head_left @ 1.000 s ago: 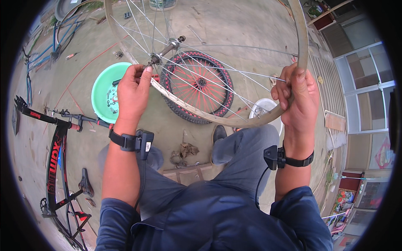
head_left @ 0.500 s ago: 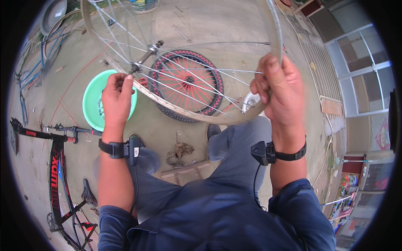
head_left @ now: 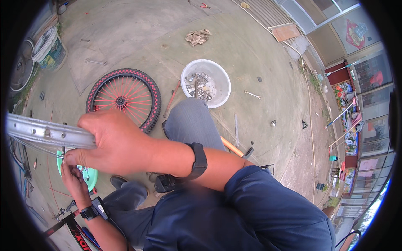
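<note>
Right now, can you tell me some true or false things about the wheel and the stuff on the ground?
1. The right hand grips the silver wheel rim. True.
2. The red-spoked wheel stands upright. False: it lies flat on the ground.
3. The white basin holds metal parts. True.
4. The left hand rests on the white basin. False: it is under the rim, over the green basin.

The bare metal rim (head_left: 46, 133) runs out of view to the left of the right hand (head_left: 115, 144), so most of the wheel is cut off. That hand covers the left hand's (head_left: 75, 178) fingertips and much of the green basin (head_left: 88, 178) below. Small parts in the white basin (head_left: 217, 85) beyond are too small to identify.
</note>
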`<state>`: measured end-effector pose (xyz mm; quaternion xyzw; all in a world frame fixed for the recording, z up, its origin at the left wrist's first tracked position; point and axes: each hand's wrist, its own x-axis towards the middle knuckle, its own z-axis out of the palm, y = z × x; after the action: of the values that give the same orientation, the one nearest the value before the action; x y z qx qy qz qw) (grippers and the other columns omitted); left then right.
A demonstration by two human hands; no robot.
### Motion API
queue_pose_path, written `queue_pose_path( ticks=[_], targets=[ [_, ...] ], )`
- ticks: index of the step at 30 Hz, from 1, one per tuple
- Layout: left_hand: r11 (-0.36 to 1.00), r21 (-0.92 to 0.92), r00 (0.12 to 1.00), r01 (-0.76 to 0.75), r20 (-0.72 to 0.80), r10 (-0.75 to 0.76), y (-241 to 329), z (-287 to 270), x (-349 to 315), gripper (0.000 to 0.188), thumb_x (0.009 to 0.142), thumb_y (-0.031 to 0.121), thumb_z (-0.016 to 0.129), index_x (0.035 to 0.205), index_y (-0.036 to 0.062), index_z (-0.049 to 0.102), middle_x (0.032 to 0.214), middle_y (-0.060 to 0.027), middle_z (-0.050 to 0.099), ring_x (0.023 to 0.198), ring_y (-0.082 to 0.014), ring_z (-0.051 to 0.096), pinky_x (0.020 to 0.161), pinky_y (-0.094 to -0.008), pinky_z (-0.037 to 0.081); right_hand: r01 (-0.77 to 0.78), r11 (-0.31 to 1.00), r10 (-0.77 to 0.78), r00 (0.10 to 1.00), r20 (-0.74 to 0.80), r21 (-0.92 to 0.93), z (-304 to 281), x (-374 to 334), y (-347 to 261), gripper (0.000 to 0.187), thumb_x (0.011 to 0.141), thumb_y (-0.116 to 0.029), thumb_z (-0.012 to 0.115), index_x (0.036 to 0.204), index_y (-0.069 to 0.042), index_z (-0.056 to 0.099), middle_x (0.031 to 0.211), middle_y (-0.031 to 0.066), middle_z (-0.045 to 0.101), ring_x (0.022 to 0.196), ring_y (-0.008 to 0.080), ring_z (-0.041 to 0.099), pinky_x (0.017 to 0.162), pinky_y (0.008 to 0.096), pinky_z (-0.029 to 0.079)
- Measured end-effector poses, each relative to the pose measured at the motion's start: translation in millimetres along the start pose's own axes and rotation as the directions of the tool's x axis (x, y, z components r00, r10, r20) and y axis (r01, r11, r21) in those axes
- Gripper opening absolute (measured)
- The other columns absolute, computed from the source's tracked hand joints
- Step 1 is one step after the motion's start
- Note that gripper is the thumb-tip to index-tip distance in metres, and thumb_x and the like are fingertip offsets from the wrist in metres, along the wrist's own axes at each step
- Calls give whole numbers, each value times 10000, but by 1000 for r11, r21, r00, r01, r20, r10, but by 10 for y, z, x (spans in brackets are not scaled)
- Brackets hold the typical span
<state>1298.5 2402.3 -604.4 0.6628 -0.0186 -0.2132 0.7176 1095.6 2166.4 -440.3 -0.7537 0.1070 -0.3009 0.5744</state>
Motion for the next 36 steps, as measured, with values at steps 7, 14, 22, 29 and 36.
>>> queue_pose_path(
  ticks=[7, 14, 22, 29, 36],
  targets=[
    [993, -74, 968, 88, 240, -68, -216, -190, -91, 246, 999, 200, 524, 1187, 43, 550, 902, 10, 586, 644, -36, 515, 500, -195, 404, 49, 998, -48, 999, 9, -27, -54, -128, 184, 436, 678, -385, 799, 694, -19, 562, 711, 171, 599, 686, 409, 615, 588, 489, 471],
    [997, 20, 995, 68, -73, -66, -250, 166, -359, 173, 1023, 210, 475, 1079, 90, 588, 784, 45, 534, 526, -6, 380, 434, -196, 269, -43, 999, 44, 997, 60, -18, -134, -234, 238, 447, 670, -406, 795, 703, -17, 578, 723, 168, 609, 694, 399, 618, 606, 490, 475],
    [993, 114, 995, 36, -94, -26, -351, -50, -396, 191, 987, 105, 480, 1167, 82, 542, 873, 27, 591, 562, 1, 414, 457, -180, 292, -32, 999, 30, 992, 126, 13, -157, -321, 300, 402, 709, -363, 789, 781, -22, 590, 764, 150, 624, 711, 385, 625, 605, 470, 465],
    [965, 260, 999, 23, -30, -15, -525, -373, -425, 229, 973, 122, 524, 1192, 53, 520, 949, -18, 573, 704, -74, 466, 596, -244, 369, -70, 997, 64, 988, 140, 41, -231, -402, 418, 416, 690, -384, 787, 759, -21, 596, 762, 155, 628, 716, 384, 632, 620, 479, 478],
    [977, 154, 988, 147, -61, -139, -249, 198, -882, 403, 985, 199, 562, 1309, 7, 418, 1297, -145, 508, 1105, -252, 577, 937, -377, 516, -71, 995, 59, 985, 160, 68, -349, -495, 441, 422, 696, -379, 784, 773, -16, 583, 794, 159, 630, 744, 397, 628, 632, 481, 477]
  ],
)
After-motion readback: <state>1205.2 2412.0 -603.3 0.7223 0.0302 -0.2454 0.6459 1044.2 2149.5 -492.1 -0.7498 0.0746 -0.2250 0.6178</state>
